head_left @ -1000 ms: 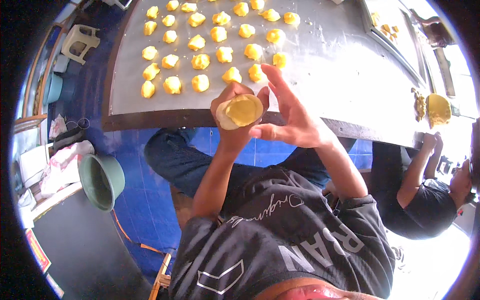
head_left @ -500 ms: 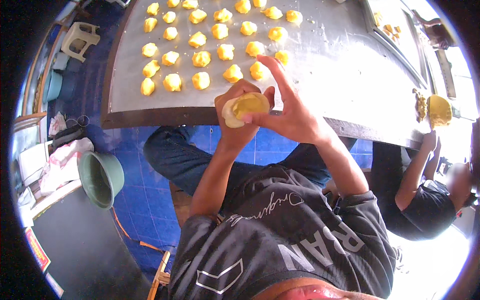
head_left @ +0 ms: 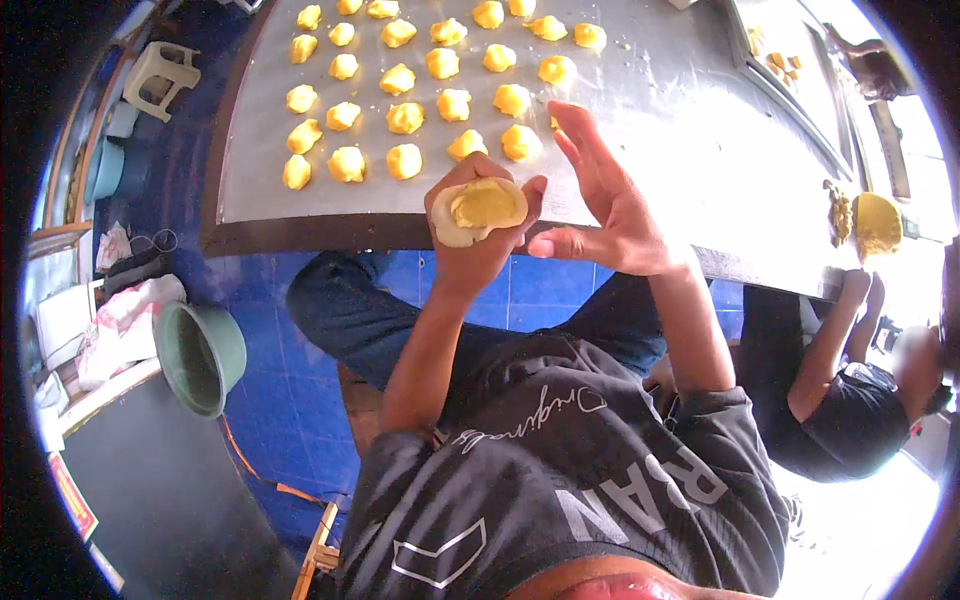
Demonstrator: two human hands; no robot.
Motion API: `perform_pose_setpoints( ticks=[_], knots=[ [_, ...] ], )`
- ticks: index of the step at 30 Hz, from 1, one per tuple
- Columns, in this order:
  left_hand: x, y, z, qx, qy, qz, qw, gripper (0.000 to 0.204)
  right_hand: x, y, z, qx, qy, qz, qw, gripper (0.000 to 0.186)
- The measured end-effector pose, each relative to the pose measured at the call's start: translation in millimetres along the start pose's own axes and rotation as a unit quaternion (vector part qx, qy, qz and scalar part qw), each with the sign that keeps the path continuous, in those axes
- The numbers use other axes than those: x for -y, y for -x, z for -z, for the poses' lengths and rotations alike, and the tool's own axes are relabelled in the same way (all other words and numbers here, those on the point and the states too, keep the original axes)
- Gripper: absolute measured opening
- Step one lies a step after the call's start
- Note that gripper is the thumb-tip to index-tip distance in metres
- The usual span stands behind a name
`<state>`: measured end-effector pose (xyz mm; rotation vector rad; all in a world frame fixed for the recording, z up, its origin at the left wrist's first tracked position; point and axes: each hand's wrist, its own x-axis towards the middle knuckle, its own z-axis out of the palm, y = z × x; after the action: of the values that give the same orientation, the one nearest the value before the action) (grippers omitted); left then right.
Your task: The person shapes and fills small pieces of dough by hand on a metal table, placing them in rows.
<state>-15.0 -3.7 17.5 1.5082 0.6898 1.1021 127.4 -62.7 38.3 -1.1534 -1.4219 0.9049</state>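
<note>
My left hand [head_left: 463, 255] is closed around a pale, flattened piece of dough [head_left: 456, 232] with a smooth yellow mass [head_left: 483, 207] sitting in it, held up just over the near edge of the metal table. Beside it on the right, my right hand [head_left: 615, 220] is open, fingers raised and thumb pointing toward the dough, not touching it. Beyond both hands, several uneven rows of yellow lumps [head_left: 405, 118] lie on the steel tabletop [head_left: 262, 195].
A co-worker [head_left: 845, 390] works at the right beside a yellow mound [head_left: 878, 222] and small tan pieces [head_left: 838, 215]. A framed tray [head_left: 810, 110] lies at the back right. A green basin [head_left: 200, 360], a plastic stool [head_left: 160, 78] and white sacks [head_left: 130, 330] are at the left.
My right thumb moved in onto the yellow mass half a second ago, then pulled away to the right, leaving my right hand open and apart. The left hand kept hold of the dough.
</note>
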Motion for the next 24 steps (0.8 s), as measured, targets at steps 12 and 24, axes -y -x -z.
perform_pose_setpoints(
  ticks=[12, 24],
  knots=[
    [7.7, -0.6, 9.3, 0.173, 0.142, 0.092, 0.970, 0.017, 20.9, -20.9, 8.5, 0.102, 0.208, -0.009, 0.973, 0.095],
    [7.5, -1.3, 11.5, 0.209, 0.033, 0.051, 0.976, 0.018, 20.2, -28.0, -6.8, 0.110, 0.239, -0.096, 0.960, 0.098]
  ],
)
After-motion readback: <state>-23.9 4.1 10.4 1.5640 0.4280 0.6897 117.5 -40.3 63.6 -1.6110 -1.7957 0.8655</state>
